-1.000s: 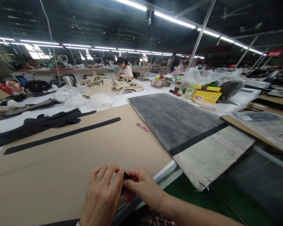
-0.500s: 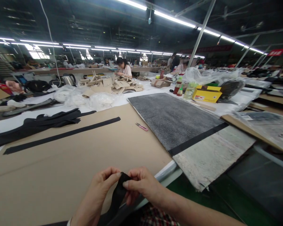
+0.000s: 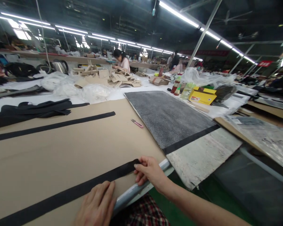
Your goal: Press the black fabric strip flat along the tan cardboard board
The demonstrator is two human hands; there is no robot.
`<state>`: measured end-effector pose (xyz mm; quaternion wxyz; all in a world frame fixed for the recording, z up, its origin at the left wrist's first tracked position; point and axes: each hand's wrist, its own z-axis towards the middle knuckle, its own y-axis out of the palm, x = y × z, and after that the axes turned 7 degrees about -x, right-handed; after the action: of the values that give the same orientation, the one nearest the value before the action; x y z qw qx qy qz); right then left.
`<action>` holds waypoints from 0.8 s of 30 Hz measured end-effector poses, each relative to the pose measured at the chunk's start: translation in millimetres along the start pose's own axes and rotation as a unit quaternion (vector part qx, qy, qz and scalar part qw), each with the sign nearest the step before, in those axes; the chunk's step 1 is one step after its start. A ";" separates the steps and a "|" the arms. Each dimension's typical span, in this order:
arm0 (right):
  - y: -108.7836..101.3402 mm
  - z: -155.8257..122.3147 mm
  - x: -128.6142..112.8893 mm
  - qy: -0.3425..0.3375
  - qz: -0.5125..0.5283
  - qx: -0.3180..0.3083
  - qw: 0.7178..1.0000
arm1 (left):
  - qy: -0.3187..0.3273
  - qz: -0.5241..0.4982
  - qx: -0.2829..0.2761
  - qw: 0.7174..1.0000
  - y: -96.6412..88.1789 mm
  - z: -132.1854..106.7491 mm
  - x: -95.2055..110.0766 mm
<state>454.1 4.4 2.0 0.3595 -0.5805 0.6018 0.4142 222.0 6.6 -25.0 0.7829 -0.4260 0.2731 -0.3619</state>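
Note:
A long black fabric strip [image 3: 68, 195] lies across the tan board [image 3: 61, 157] close to me. Its right end is pinched between the thumb and fingers of my right hand [image 3: 149, 172], near the board's front edge. Flat on the board, my left hand [image 3: 96, 204] has its fingers stretched out, the tips touching the strip's lower edge. Farther back, a second black strip [image 3: 54, 126] lies roughly parallel. Small pink-handled thread snips [image 3: 137, 123] rest on the board, right of that strip's end.
On the right lies a dark grey textured sheet [image 3: 169, 116] with a black band [image 3: 192, 139] across a pale worn board [image 3: 202, 157]. Black fabric pieces [image 3: 35, 110] are heaped at left. Behind are cardboard pieces [image 3: 103, 75], a yellow box [image 3: 202, 95], bottles [image 3: 175, 85] and a seated person [image 3: 124, 62].
The strip was bunched up between both hands; now it is laid out along the board. My left hand has let go and flattened, while my right hand still pinches the end. The view has shifted slightly.

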 end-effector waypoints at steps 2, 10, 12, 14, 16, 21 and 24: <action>-8.6 -2.0 -2.9 0.006 -0.126 0.017 0.992 | 0.004 0.038 0.003 0.999 1.0 -4.7 -2.4; -21.9 3.3 -22.4 -0.191 -0.462 0.028 0.866 | -0.021 0.014 -0.007 1.000 3.9 -9.3 -14.6; -19.0 9.4 -19.4 -0.196 -0.458 -0.002 0.867 | -0.020 0.014 -0.021 0.999 6.4 -17.6 -20.0; -14.9 14.0 -15.7 -0.190 -0.455 -0.018 0.870 | -0.014 0.014 -0.039 0.999 7.0 -30.9 -29.6; -10.1 16.1 -13.0 -0.190 -0.455 -0.034 0.869 | -0.016 0.012 -0.068 0.997 5.1 -47.0 -42.3; -0.3 13.1 -13.6 -0.219 -0.478 -0.055 0.849 | -0.046 -0.026 -0.103 0.993 -7.9 -63.0 -61.9; 1.1 10.4 -18.5 -0.222 -0.486 -0.068 0.842 | -0.050 -0.065 -0.072 0.994 -14.7 -34.4 -50.7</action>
<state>453.7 21.3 14.8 0.5982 -0.7144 0.1167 0.3439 161.9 25.5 -23.0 0.7378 -0.5156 0.2306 -0.3697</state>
